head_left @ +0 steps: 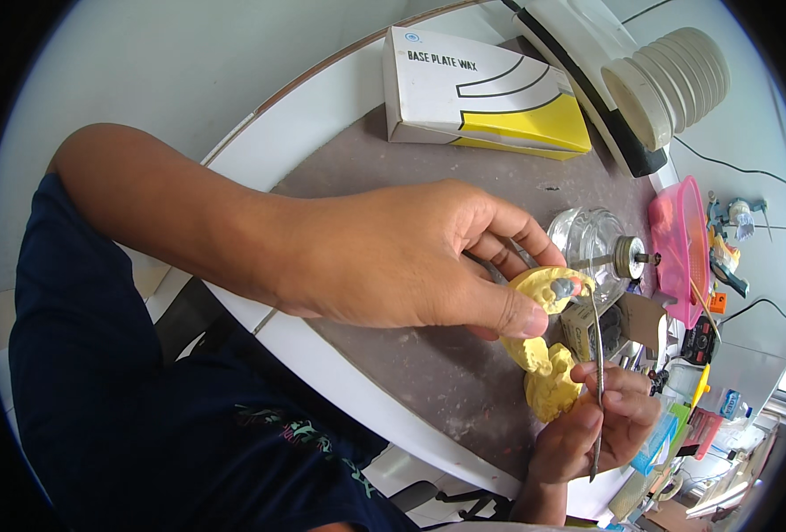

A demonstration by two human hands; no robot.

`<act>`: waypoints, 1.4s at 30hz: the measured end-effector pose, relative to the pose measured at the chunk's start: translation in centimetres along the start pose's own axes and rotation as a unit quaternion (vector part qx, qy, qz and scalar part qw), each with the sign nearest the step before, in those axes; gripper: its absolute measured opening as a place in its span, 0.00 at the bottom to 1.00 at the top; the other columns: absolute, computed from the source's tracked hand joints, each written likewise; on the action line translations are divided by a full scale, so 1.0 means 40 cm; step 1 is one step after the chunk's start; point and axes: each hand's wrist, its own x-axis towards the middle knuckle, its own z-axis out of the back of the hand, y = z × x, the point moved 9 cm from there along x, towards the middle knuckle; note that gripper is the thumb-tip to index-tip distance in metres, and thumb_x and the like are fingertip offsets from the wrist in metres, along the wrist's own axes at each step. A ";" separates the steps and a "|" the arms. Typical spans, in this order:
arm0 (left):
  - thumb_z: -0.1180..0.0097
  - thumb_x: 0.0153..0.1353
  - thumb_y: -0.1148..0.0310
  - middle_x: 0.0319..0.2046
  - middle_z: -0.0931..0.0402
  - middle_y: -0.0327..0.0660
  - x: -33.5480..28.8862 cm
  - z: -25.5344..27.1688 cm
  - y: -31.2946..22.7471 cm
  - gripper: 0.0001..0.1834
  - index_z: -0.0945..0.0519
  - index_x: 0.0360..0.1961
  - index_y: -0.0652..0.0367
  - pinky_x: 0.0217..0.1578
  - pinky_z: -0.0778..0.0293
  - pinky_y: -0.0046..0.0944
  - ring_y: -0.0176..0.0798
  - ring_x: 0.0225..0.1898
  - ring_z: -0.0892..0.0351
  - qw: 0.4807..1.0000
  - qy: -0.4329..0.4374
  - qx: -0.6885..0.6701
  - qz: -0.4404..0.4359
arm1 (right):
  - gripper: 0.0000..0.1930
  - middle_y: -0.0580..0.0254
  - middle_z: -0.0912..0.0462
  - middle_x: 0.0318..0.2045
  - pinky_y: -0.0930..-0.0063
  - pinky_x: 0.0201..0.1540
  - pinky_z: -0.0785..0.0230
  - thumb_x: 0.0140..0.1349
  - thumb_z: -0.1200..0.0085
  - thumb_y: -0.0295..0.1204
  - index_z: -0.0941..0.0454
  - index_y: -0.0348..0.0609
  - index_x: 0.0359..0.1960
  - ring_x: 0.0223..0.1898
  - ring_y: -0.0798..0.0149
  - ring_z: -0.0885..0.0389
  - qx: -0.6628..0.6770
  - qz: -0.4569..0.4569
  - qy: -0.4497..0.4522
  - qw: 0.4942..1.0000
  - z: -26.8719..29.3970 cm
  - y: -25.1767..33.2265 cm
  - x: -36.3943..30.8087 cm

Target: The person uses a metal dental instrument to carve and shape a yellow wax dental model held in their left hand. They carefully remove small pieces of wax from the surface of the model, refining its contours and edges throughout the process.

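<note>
Left hand (410,257) closed in a grip on the yellow dental cast (548,288), held above the table (428,372) near its front edge. Right hand (601,426) closed around a thin metal carving tool (598,372), tip at a grey patch on the cast. Second yellow cast (548,377) lies beneath. Glass spirit lamp (592,244) just behind. Judgement: wax work barely begun; most of the cast bare.
</note>
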 end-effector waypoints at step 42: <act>0.42 0.67 0.53 0.48 0.21 0.41 -0.006 -0.003 -0.010 0.30 0.26 0.59 0.69 0.51 0.27 0.28 0.28 0.49 0.24 1.000 -0.001 0.016 0.013 | 0.13 0.55 0.23 0.35 0.69 0.40 0.22 0.62 0.40 0.31 0.31 0.42 0.41 0.34 0.60 0.17 -0.014 0.029 0.001 0.999 0.010 0.000 -0.007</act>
